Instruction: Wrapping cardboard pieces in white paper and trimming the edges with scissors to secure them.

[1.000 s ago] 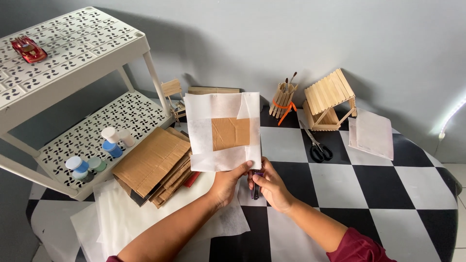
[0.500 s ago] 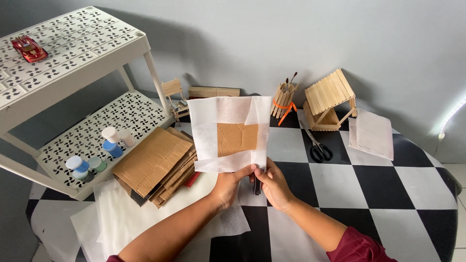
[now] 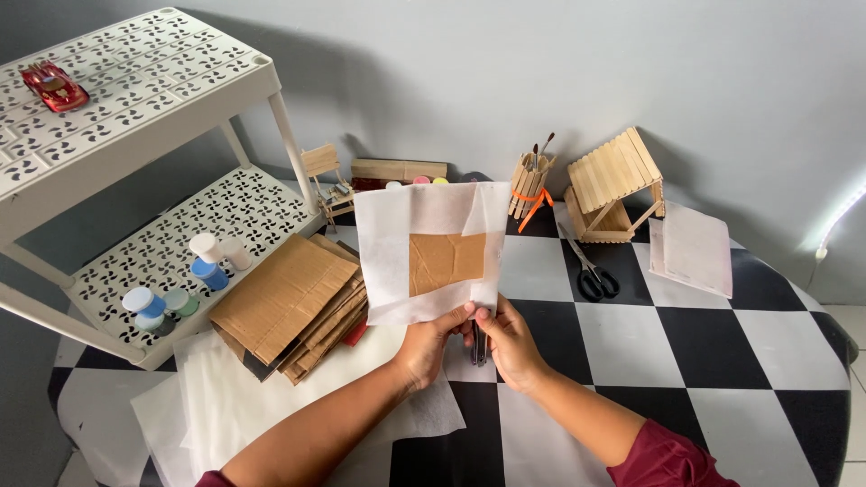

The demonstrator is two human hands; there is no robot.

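Both my hands hold up a piece of cardboard wrapped in white paper point(image 3: 397, 261), with a bare brown rectangle of cardboard point(image 3: 446, 261) showing in its middle. My left hand point(image 3: 426, 344) pinches the lower edge from the left. My right hand point(image 3: 510, 341) grips the same edge from the right. A dark, slim tool point(image 3: 479, 343) shows between the two hands; which hand holds it I cannot tell. The wrapped piece stands upright above the black-and-white checkered table point(image 3: 722, 361).
A stack of cardboard sheets point(image 3: 289, 302) and loose white paper point(image 3: 216, 406) lie at the left. Scissors point(image 3: 591, 275), a stick-built house point(image 3: 613, 185), a brush holder point(image 3: 528, 185), a wrapped panel point(image 3: 695, 248) lie behind. A white rack point(image 3: 135, 108) holds paint pots point(image 3: 167, 298) and a toy car point(image 3: 54, 86).
The wrapped piece has shifted slightly to the right and tilted a little; both hands stay on its lower edge.
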